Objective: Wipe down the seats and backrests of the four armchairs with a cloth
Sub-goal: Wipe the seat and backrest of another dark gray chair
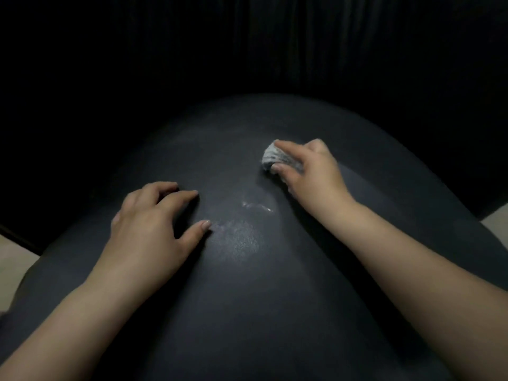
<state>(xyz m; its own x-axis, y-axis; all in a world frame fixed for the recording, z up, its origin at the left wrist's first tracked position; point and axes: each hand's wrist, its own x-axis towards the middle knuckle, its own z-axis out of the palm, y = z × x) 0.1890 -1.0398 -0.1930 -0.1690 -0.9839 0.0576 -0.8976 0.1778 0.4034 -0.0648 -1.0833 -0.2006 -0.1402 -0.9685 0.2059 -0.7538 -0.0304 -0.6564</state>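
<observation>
A dark, leather-like armchair seat [247, 298] fills most of the head view. Its black backrest [247, 50] rises behind in deep shadow. My right hand [313, 171] grips a small bunched grey-white cloth [270, 158] and presses it onto the seat right of centre, near the back. My left hand [154, 224] rests on the seat's left half with its fingers spread and slightly bent, holding nothing. A wet, shiny smear [247, 215] lies on the seat between the two hands.
Pale floor [13, 257] shows at the left edge, and pale floor [494, 229] shows again at the right edge beside the seat. The chair's dark sides curve round the seat. Everything beyond the backrest is black.
</observation>
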